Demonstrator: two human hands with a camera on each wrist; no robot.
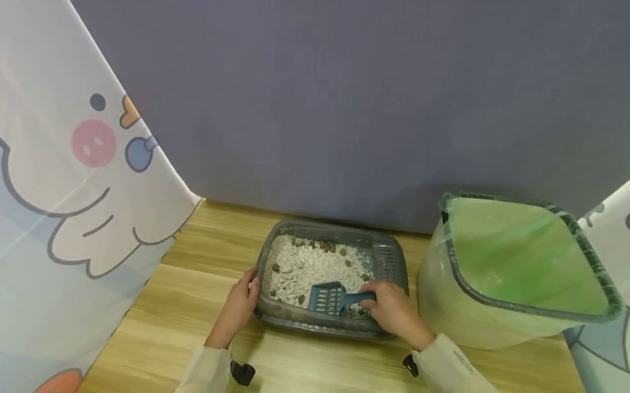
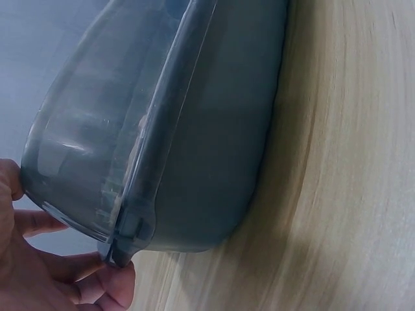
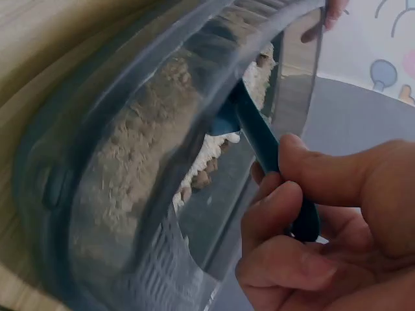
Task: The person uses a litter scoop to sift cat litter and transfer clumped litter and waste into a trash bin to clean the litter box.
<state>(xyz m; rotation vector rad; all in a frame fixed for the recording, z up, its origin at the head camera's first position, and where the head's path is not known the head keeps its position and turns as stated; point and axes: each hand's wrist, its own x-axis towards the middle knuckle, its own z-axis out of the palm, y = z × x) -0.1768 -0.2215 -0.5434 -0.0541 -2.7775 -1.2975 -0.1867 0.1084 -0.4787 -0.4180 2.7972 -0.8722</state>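
A grey litter box [image 1: 324, 324] holds pale litter [image 1: 307, 267] dotted with several dark brown clumps [image 1: 344, 252]. My right hand [image 1: 393, 309] grips the handle of a blue slotted litter scoop [image 1: 328, 298], whose head lies over the litter near the front wall. In the right wrist view the thumb and curled fingers wrap the scoop's handle [image 3: 259, 136]. At the box's left end, my left hand [image 1: 241, 298] holds the rim. The left wrist view shows its fingers [image 2: 117, 285] around the clear upper wall, at a clip on the edge.
Right of the box stands a large bin [image 1: 453, 316] lined with a green bag [image 1: 524, 253]. Both rest on a wood-grain table [image 1: 294, 376]. A grey panel [image 1: 326, 94] rises behind, with cartoon-printed cloth [image 1: 37, 126] along the sides.
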